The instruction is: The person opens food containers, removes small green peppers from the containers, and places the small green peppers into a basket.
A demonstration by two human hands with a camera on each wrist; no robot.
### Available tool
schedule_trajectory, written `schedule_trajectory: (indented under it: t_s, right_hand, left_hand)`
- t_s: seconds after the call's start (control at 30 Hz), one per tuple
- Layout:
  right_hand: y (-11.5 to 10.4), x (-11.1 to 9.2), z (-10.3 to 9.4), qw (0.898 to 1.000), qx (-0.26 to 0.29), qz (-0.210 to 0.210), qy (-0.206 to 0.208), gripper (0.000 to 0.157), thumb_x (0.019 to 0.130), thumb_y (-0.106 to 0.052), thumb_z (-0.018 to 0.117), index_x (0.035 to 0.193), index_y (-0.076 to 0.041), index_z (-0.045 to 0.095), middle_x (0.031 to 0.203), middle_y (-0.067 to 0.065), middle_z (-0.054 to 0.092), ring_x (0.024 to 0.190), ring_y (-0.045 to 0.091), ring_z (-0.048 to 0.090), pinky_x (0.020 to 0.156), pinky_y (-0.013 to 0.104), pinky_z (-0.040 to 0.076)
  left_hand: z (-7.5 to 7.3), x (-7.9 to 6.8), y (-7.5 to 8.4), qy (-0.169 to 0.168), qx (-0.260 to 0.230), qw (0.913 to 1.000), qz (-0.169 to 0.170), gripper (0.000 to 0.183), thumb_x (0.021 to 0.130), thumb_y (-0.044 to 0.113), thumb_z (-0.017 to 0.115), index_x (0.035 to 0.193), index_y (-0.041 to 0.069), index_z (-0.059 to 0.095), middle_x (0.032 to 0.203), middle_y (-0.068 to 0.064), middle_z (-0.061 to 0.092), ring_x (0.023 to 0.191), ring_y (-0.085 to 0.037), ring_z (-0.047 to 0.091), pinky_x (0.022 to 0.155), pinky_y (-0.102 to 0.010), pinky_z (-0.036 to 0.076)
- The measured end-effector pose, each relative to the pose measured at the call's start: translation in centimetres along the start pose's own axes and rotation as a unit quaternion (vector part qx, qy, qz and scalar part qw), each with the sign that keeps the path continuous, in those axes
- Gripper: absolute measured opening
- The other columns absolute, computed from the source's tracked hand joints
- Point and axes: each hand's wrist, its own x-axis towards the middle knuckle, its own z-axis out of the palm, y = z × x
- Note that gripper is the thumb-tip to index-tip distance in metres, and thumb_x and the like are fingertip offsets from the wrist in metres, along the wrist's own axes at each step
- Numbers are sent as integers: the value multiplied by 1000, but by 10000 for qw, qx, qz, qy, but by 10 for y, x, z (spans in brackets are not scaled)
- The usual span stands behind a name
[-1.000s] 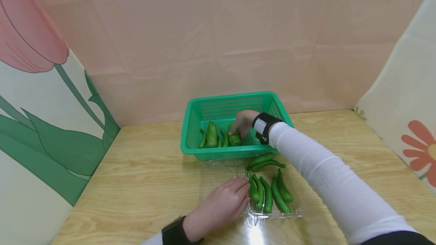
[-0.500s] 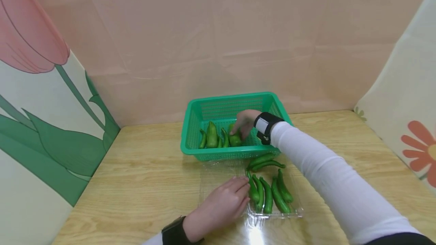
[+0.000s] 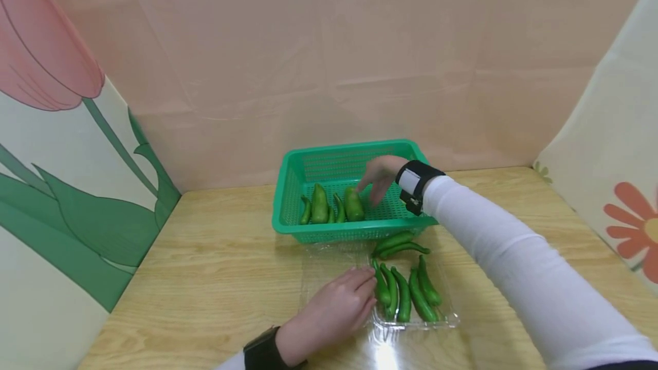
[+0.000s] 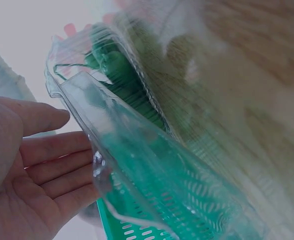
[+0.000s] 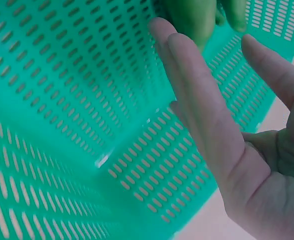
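Observation:
A green plastic basket point(image 3: 289, 226) stands at the back, holding two fat pale-green peppers point(image 3: 319, 204) and several small slim green peppers point(image 3: 340, 208). My right hand point(image 3: 379, 179) is over the basket, beside the right fat pepper point(image 3: 353, 204); its fingers are extended and hold nothing. In front of the basket lies an opened clear plastic box point(image 3: 447, 314) with several long green chili peppers point(image 3: 403, 296) side by side and two more chili peppers point(image 3: 396, 241) crosswise at its far end. My left hand point(image 3: 331, 307), fingers straight, touches the box's edge point(image 4: 94, 155).
The wooden table point(image 3: 205, 278) extends to both sides. A pinkish cloth point(image 3: 308, 73) hangs behind the basket. Flower-printed panels point(image 3: 67, 187) stand at the left and right. The box's clear lid half point(image 3: 321, 261) lies partly under the left forearm and hand.
My right hand has let go of the right fat pepper and moved up and right, leaving it in the basket. The left hand has stayed in place.

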Motion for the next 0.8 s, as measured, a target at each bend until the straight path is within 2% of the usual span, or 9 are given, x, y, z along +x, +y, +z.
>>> schedule_trajectory:
  t_s: [0.07, 0.1, 0.17, 0.23, 0.27, 0.53, 0.8]
  right_hand:
    - [-5, 16, -10, 9978, -514, 406, 52, 94, 92, -31, 61, 149, 4, -5, 122, 27, 60, 103, 32, 67, 94, 43, 55]
    - [-2, 20, -15, 9969, -662, 403, 109, 93, 93, -31, 60, 148, 6, -6, 118, 26, 62, 98, 31, 68, 90, 42, 56]
    - [7, 21, -20, 9963, -825, -1, 236, 92, 93, -33, 59, 147, 10, -2, 112, 26, 66, 92, 30, 70, 84, 40, 59]
    - [13, 18, -23, 9945, -933, -357, 327, 90, 93, -37, 59, 146, 12, 5, 108, 24, 68, 91, 30, 70, 78, 37, 61]
    - [13, 16, -24, 9943, -924, -396, 357, 87, 93, -38, 59, 146, 10, 10, 107, 23, 68, 92, 29, 70, 77, 36, 61]
    - [5, 7, -29, 9890, -1316, -343, 576, 56, 95, -34, 55, 132, 7, 47, 111, 22, 67, 92, 27, 70, 75, 32, 61]
    - [-3, -18, -22, 9769, -1686, -566, 1181, 40, 96, -29, 55, 116, 4, 61, 108, 21, 68, 88, 24, 71, 74, 31, 61]
  left_hand:
    - [-1, 0, 0, -26, -31, 10000, -27, 32, 93, 27, 58, 115, 5, 64, 124, -10, 63, 118, -20, 59, 104, -32, 47]
    - [-1, 0, 0, -27, -51, 10000, -42, 32, 93, 27, 58, 115, 5, 64, 124, -10, 63, 118, -20, 59, 104, -32, 46]
    - [-1, 0, 0, -21, -55, 10000, -47, 32, 93, 27, 57, 116, 4, 64, 124, -10, 63, 118, -20, 59, 104, -32, 46]
    - [-2, 1, -1, -10, -41, 10000, -35, 32, 93, 27, 57, 116, 4, 64, 124, -11, 63, 118, -20, 59, 104, -33, 47]
    - [-2, 1, -1, 0, -37, 10000, -27, 32, 93, 26, 58, 115, 4, 64, 124, -11, 63, 117, -20, 59, 104, -33, 47]
    - [-1, 1, -1, 0, -54, 10000, -33, 33, 93, 27, 57, 116, 4, 64, 124, -11, 63, 118, -20, 59, 104, -32, 47]
    - [-2, 1, 0, -47, -138, 9999, -55, 33, 93, 26, 57, 116, 4, 64, 125, -12, 62, 119, -21, 58, 104, -32, 46]
